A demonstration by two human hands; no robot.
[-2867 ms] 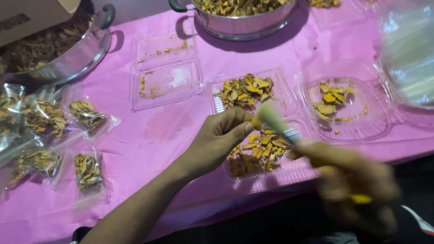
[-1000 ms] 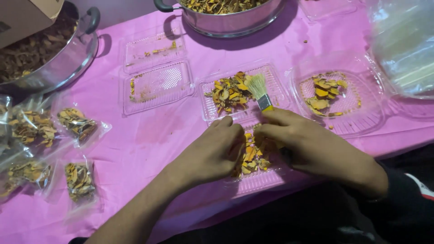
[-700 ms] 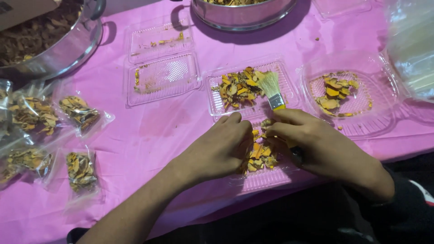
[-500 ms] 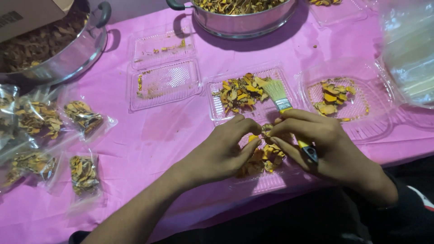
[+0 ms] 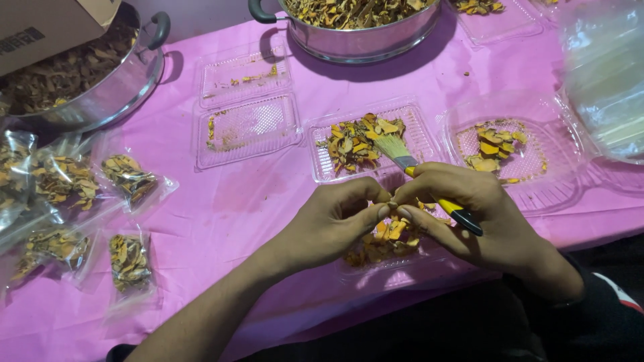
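My left hand [image 5: 329, 224] and right hand [image 5: 469, 214] met fingertip to fingertip above the near half of an open clear clamshell tray [image 5: 396, 258]. Whether a piece was pinched between them I could not tell; the tips hid it. The right hand was also clenched around a small brush [image 5: 422, 181], yellow ferrule and dark handle, bristles pointing away over the far half of the tray [image 5: 369, 141]. Dried orange-brown slices [image 5: 386, 238] lay heaped directly under my fingers, with a second heap [image 5: 355, 141] touching the bristles.

Risk noted: the near half of the tray sat close to the table edge on the pink cloth [image 5: 221, 201]; downward pressure from either wrist could tip it and spill slices. Holding the brush while pinching left only a weak grip, so a piece could drop. The bristles could sweep the far heap over the rim. Filled bags [image 5: 131, 261] lay well apart at left, not endangered.
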